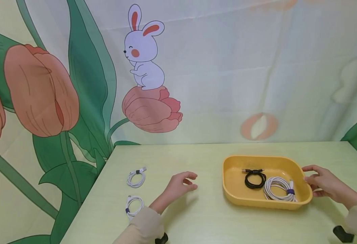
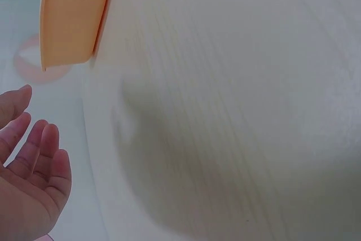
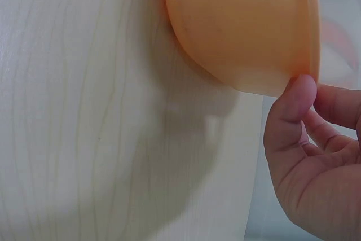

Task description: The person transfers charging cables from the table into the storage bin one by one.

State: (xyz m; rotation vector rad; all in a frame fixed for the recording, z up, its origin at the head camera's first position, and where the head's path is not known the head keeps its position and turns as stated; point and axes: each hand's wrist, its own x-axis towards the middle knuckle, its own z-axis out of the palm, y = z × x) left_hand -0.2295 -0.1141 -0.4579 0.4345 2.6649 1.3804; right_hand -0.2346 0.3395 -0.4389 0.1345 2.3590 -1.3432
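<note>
My right hand (image 1: 328,183) is at the right end of a yellow plastic tray (image 1: 268,204), with thumb and index finger pinching its rim. The right wrist view shows the thumb against the tray's outer wall (image 3: 248,32). Inside the tray lie a coiled black cable (image 1: 255,185) and, to its right, a thicker coiled white cable (image 1: 268,189) with a dark blue tie. My left hand (image 1: 178,185) hovers above the table left of the tray, fingers loosely bent and holding nothing.
Two coiled white cables lie on the table's left side: one farther back (image 1: 129,181), one nearer (image 1: 142,203), partly hidden by the left sleeve (image 1: 146,223). A printed cloth (image 1: 212,67) with a rabbit and tulips hangs behind the pale wooden table (image 1: 203,223).
</note>
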